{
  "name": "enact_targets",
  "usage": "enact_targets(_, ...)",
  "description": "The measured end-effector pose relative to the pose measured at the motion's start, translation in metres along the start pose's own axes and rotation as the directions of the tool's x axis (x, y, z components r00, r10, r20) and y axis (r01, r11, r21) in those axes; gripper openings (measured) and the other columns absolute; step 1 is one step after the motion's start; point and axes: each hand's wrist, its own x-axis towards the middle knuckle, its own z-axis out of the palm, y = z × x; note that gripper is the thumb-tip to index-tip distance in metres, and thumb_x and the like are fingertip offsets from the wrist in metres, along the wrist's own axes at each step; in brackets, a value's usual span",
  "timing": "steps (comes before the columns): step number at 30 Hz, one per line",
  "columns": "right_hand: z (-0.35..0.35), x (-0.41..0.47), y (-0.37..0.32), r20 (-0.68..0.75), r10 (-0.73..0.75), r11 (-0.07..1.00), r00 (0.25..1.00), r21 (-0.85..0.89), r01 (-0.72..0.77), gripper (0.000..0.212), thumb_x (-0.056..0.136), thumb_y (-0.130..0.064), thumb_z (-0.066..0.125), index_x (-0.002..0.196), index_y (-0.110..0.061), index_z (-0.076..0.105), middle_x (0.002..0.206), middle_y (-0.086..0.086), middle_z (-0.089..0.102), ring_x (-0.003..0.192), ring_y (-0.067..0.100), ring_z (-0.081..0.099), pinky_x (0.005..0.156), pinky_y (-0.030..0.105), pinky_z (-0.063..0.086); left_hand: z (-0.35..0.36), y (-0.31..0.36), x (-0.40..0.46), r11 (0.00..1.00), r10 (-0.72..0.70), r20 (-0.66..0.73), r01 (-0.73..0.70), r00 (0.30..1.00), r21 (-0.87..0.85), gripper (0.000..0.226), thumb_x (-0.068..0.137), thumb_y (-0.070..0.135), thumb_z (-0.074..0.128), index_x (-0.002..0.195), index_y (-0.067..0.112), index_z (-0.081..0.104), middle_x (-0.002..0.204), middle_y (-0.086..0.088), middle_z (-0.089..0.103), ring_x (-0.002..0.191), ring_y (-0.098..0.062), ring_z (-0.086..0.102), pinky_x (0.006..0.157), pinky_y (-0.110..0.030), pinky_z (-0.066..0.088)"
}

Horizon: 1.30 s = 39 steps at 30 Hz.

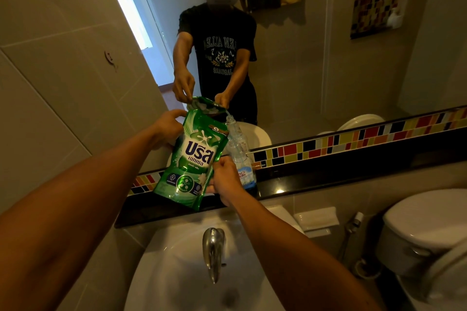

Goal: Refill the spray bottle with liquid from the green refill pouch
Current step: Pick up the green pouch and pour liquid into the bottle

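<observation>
1. Big mirror up the back wall, reflecting a person in a dark printed T-shirt plus a towel rail with cloths on it.
2. White sink right below the camera, chrome tap poking out over the bowl.
3. White toilet off to the right, lid down, hose sprayer hanging on the wall beside it.
4. Black glossy counter running along under the mirror, with a strip of colourful tiles just behind it.
5. Green refill pouch, held up above the counter and tilted to the right, top corner right over the bottle's neck. Thin stream of liquid visible at the spout in the mirror.
6. Clear spray bottle standing upright on the counter, right against the mirror, cap off, blue liquid sitting low in the bottom. Partly hidden behind the pouch and the right hand.
7. Left hand gripping the pouch's upper left edge, fingers curled round it.
8. Right hand pinching the pouch's lower right edge, just in front of the bottle; can't tell if it touches the bottle too.
</observation>
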Motion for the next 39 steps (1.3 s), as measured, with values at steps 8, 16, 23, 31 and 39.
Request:
enact_targets(8,0.0020,-0.0003,0.0006,0.006,0.010,1.000,1.000,0.015,-0.010,0.017,0.109,-0.028,0.043,0.120,-0.017,0.049,0.124,0.018,0.070,0.104,0.038,0.075,0.069,0.049,0.067,-0.0004,-0.0001,0.0000,1.000,-0.001,0.014,0.001,1.000,-0.012,0.058,0.096,-0.002,0.048,0.147,0.025,0.040,0.124,-0.026,0.059,0.099,-0.038,0.065,0.055,-0.042,0.056)
enact_targets(16,0.0029,-0.0006,-0.0003,0.002,0.010,1.000,1.000,0.030,-0.010,0.016,0.109,-0.026,0.043,0.119,-0.015,0.049,0.124,0.019,0.070,0.104,0.038,0.075,0.062,0.044,0.066,-0.0016,0.0007,0.0020,1.000,-0.004,0.005,0.003,1.000,0.009,0.063,0.094,-0.010,0.042,0.147,0.024,0.040,0.122,-0.026,0.060,0.095,-0.037,0.065,0.052,-0.040,0.055)
enact_targets(23,0.0043,0.0013,0.0007,0.008,0.008,1.000,1.000,0.027,-0.008,0.017,0.109,-0.026,0.040,0.118,-0.016,0.049,0.121,0.018,0.071,0.102,0.037,0.076,0.071,0.054,0.066,-0.0028,0.0014,0.0030,1.000,-0.003,-0.005,0.003,1.000,0.019,0.059,0.094,-0.007,0.044,0.144,0.025,0.044,0.128,-0.026,0.058,0.103,-0.041,0.065,0.053,-0.042,0.057)
enact_targets(31,0.0051,0.0000,-0.0003,0.008,0.006,0.999,1.000,0.040,-0.006,0.014,0.109,-0.025,0.041,0.117,-0.016,0.049,0.122,0.019,0.071,0.103,0.039,0.075,0.070,0.051,0.067,-0.0046,0.0020,0.0038,1.000,-0.020,0.004,0.020,1.000,0.022,0.058,0.095,-0.004,0.046,0.144,0.026,0.043,0.127,-0.025,0.059,0.105,-0.042,0.064,0.056,-0.044,0.058)
enact_targets(39,0.0061,-0.0015,-0.0011,0.009,0.000,0.999,1.000,0.045,-0.001,0.016,0.109,-0.025,0.040,0.120,-0.016,0.049,0.121,0.018,0.071,0.101,0.037,0.076,0.064,0.045,0.066,-0.0059,0.0037,0.0032,0.999,-0.007,0.003,0.007,1.000,0.037,0.058,0.095,-0.004,0.046,0.145,0.025,0.043,0.122,-0.025,0.060,0.100,-0.040,0.065,0.058,-0.044,0.058)
